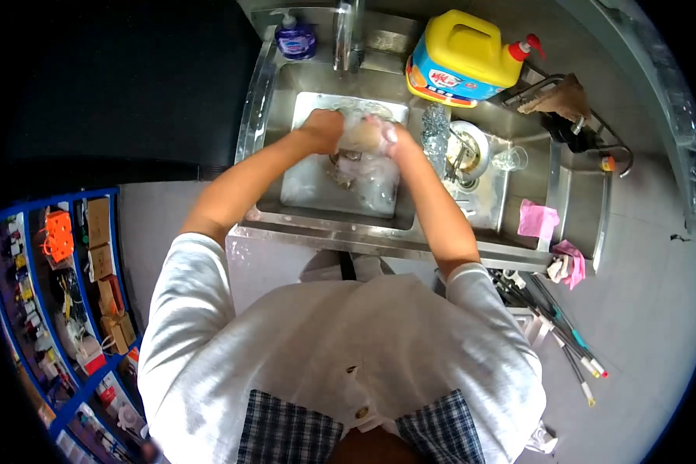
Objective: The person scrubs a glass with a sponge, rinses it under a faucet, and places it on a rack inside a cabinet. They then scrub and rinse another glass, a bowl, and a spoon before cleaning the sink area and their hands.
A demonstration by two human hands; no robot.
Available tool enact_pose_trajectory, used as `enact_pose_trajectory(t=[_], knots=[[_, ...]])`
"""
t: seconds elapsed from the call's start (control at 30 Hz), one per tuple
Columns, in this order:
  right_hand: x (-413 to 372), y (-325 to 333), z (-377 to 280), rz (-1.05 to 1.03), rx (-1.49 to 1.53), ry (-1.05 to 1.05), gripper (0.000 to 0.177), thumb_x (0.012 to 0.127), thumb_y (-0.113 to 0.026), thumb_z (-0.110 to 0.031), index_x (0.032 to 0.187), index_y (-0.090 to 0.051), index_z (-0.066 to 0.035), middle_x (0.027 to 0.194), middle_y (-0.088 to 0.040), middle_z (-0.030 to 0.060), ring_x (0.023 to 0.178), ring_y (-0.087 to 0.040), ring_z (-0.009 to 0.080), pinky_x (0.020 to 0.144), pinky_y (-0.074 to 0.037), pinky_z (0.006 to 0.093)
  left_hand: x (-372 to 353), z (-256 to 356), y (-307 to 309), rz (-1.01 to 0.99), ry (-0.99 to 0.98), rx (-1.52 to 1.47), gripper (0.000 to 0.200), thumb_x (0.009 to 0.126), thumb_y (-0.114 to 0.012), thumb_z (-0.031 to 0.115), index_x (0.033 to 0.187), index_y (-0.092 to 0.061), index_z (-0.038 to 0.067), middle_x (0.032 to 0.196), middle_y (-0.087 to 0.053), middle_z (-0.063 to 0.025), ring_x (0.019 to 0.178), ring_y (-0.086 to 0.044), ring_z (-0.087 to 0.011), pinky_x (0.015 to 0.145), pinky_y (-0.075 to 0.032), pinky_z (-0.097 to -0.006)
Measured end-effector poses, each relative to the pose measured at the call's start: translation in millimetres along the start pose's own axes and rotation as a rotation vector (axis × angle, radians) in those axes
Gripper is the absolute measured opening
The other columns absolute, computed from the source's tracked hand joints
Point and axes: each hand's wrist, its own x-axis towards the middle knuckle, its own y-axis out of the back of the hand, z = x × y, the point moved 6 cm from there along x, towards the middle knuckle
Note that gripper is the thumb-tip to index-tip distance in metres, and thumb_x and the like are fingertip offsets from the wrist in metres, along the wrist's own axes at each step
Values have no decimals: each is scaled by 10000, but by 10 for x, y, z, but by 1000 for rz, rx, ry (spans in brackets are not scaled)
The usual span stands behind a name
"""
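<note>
Arms (439, 213) reach forward, left hand (324, 129) near right hand (389, 139).

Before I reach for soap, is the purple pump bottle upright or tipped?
Upright: the purple bottle stands at the back-left corner of the sink, its white pump on top.

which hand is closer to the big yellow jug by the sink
The right hand. It is at the suds, below and left of the yellow jug in the picture; the left hand is farther left, across the suds.
</note>
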Motion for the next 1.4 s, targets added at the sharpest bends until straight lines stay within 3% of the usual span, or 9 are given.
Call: enact_pose_trajectory(t=[0.07, 0.23, 0.57, 0.87, 1.0, 1.1, 1.17, 1.3, 1.4], knots=[[318, 340, -134, 68, -456, 190, 347, 838, -615, -53, 1142, -532, 93, 1063, -626, 165, 894, -631, 237, 776, -513, 316, 69, -56, -60, 143, 41, 188, 454, 609, -750, 323, 872, -644, -31, 928, -656, -195, 852, -647, -325, 742, -524, -389], [-667, -594, -318, 192, -577, 398, 341, 814, -667, -62, 1099, -544, 78, 988, -638, 129, 845, -626, 195, 720, -521, 307, -209, -106, -279, -832, 257, -1513, 394, 816, -650, 212, 1152, -579, 17, 1027, -657, -103, 893, -638, -204, 822, -510, -373], [-574, -213, 105, -131, -66, -145, 333, 882, -580, -164, 1157, -541, 19, 1050, -626, 152, 878, -629, 271, 770, -525, 393, -84, 312, 90, 227, -70, 281, 356, 668, -736, 302, 892, -653, 39, 904, -654, -152, 862, -654, -267, 744, -515, -372], [-748, -375, -156, -119, -447, -96, 354, 776, -588, 37, 1116, -610, -61, 982, -633, 72, 409, -367, 28, 350, -281, 186, -409, -98, -322, -738, 4, -1590, 422, 761, -722, 164, 1112, -575, -18, 960, -665, -130, 807, -665, -243, 684, -565, -382], [-491, -215, 114, -365, -438, -97, 360, 796, -584, -73, 1155, -594, -40, 1155, -600, 109, 1011, -595, 228, 815, -504, 345, -432, 71, 43, -568, 42, -497, 485, 624, -800, 174, 1004, -605, -56, 918, -662, -176, 736, -656, -238, 618, -547, -326], [-555, -265, 63, -489, -746, 455, 315, 818, -559, -89, 1123, -622, -48, 1073, -624, 89, 886, -598, 134, 637, -481, 242, -147, -64, -297, 73, -52, 38, 476, 592, -815, 223, 915, -609, -59, 835, -658, -145, 650, -635, -204, 569, -520, -298], [-683, -379, -97, -366, -602, 194, 298, 806, -579, -89, 1096, -631, -46, 1008, -638, 74, 812, -585, 92, 566, -432, 199, -240, -78, -73, 356, 14, 131, 556, 626, -805, 250, 1029, -579, -59, 847, -649, -130, 678, -639, -224, 615, -528, -327], [-886, -604, -244, -63, -647, 154, 273, 760, -632, -71, 1028, -641, -24, 876, -655, 61, 711, -569, 64, 498, -376, 176, -413, -93, 33, -323, 36, -1021, 637, 655, -795, 377, 1093, -586, -35, 1000, -651, -161, 881, -635, -261, 784, -510, -375], [-964, -807, -276, -316, -545, 290, 257, 760, -626, -44, 1011, -638, 5, 900, -664, 99, 799, -616, 118, 576, -458, 203, -504, -20, -396, -777, 60, -1560, 689, 632, -816, 420, 1090, -590, -43, 1004, -657, -155, 843, -645, -282, 779, -517, -389]])
